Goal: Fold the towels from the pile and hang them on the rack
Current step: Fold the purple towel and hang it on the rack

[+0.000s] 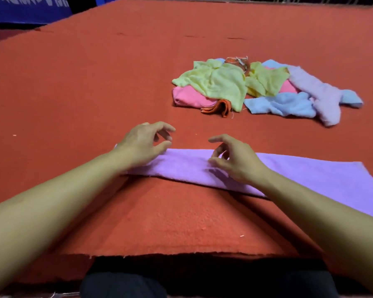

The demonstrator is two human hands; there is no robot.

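Red felt cloth (pixel 116 82) covers the whole work surface, and I see it reach from the near edge, where it ends in a rough cut line, up to the far side. At the far left corner a blue banner (pixel 26 9) with white letters hangs behind the surface; I cannot read the letters. Along the top right edge some thin light bars show, but they are too cut off for me to say what they are.

On the far right part of the cloth lies the pile of towels (pixel 265 87), loose and crumpled. In it I can tell yellow, pink, light blue, pale lilac and orange pieces, lying one over another. The pile is well apart from the hands.

Nearer to me, a purple towel (pixel 310 177) lies flat as a long folded band, running from the left hand across to the right edge of the view. Its near edge shows a dark line where layers meet.

My left hand (pixel 142 143) rests at the left end of this band, with the thumb touching the fabric and the fingers loosely curled above the cloth, holding nothing. My right hand (pixel 233 158) hovers over the middle of the band, fingers bent and relaxed, thumb low near the fabric; it grips nothing.

At the bottom, dark clothing of the person shows below the cloth edge.
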